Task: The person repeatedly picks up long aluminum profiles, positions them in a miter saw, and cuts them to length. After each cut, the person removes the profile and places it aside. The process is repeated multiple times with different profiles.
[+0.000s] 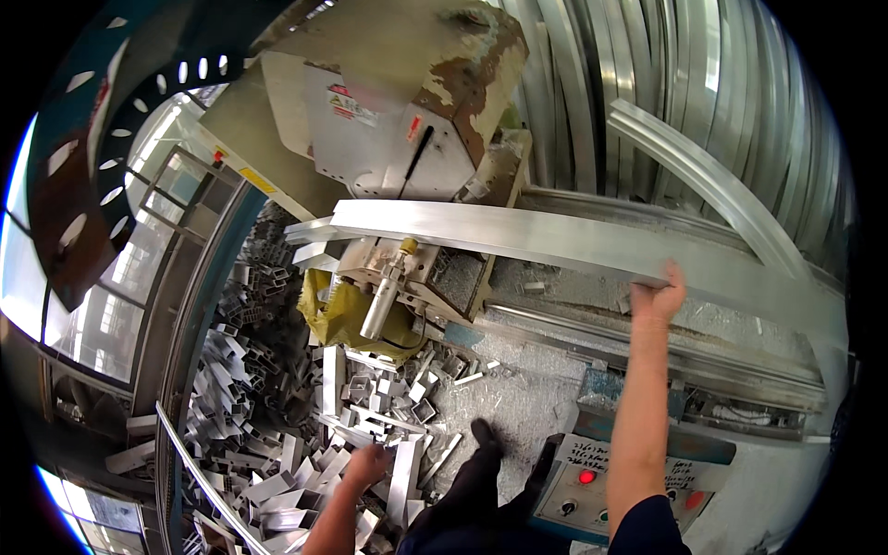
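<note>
A long silver aluminium profile lies across the bed of a cutting machine, its left end under the machine's guard. My right hand reaches forward and grips the near edge of this profile, thumb on top and fingers beneath. Low in front of my body, my left hand hangs above a heap of metal offcuts, apart from the profile. Its fingers look curled, with nothing visible in them. Just left of the profile's middle, a cylindrical clamp with a brass-coloured fitting stands at the bed's near side.
Many long profiles stand at the back right, one leaning forward. A yellow sack hangs below the clamp. At the lower right is a control panel with a red light and knobs. A glazed frame stands left.
</note>
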Tool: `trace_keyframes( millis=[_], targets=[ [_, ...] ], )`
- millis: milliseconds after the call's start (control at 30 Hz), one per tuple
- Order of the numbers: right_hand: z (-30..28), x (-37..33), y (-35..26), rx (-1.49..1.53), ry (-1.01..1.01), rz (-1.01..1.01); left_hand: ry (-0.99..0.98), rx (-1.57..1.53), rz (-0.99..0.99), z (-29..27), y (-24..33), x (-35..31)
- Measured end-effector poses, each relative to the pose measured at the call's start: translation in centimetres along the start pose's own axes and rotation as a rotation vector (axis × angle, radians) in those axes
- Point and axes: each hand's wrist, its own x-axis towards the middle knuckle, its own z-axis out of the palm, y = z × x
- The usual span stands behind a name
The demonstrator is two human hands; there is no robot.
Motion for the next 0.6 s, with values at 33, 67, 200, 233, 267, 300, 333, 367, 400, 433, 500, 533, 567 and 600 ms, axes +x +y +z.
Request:
trace_keyframes(
  millis=[33, 67, 200, 233, 267, 300, 333, 367, 400, 433, 500, 533, 567, 600],
  targets=[
    [-0.5, 0.1, -1.6, 0.009, 0.022, -0.029, 0.142, -0.078, 0.021, -2.1, 1.8, 2.3],
    [-0.6, 0.3, -3.2, 0.02, 0.041, -0.052, 0.288, -0.158, 0.035, -4.2, 3.4, 4.4],
    [-2.6, 2.6, -12.3, -0.127, -0.083, -0.184, 0.699, -0.413, 0.22, -10.0, 5.2, 13.7],
    [-1.9, 2.8, -13.6, -0.2, -0.014, -0.275, 0.698, -0.407, 0.185, -12.6, 6.8, 16.0],
    [-1.4, 2.7, -14.7, -0.278, 0.056, -0.363, 0.693, -0.403, 0.143, -14.5, 7.9, 18.5],
    [-1.6, 2.9, -15.1, -0.345, 0.112, -0.402, 0.734, -0.47, 0.264, -15.4, 8.5, 21.6],
    [-1.8, 3.2, -15.4, -0.412, 0.172, -0.435, 0.774, -0.534, 0.384, -16.4, 9.2, 24.6],
    [-2.2, 3.5, -15.6, -0.473, 0.222, -0.429, 0.695, -0.64, 0.43, -17.5, 10.7, 26.9],
    [-2.0, 3.4, -14.8, -0.493, 0.247, -0.421, 0.619, -0.743, 0.473, -18.8, 12.3, 29.0],
    [-1.7, 3.3, -14.0, -0.515, 0.271, -0.416, 0.601, -0.7, 0.511, -19.6, 13.6, 31.3],
    [-0.7, 2.3, -9.8, -0.482, 0.271, -0.384, 0.541, -0.68, 0.58, -20.3, 15.1, 35.0],
    [-1.0, 2.2, -9.9, -0.488, 0.249, -0.393, 0.487, -0.711, 0.631, -20.3, 16.0, 36.7],
    [-1.5, 2.3, -10.6, -0.49, 0.227, -0.404, 0.397, -0.788, 0.634, -20.5, 17.3, 37.4],
    [-1.6, 2.3, -10.4, -0.493, 0.204, -0.409, 0.35, -0.9, 0.703, -20.1, 17.8, 38.4]
  ],
)
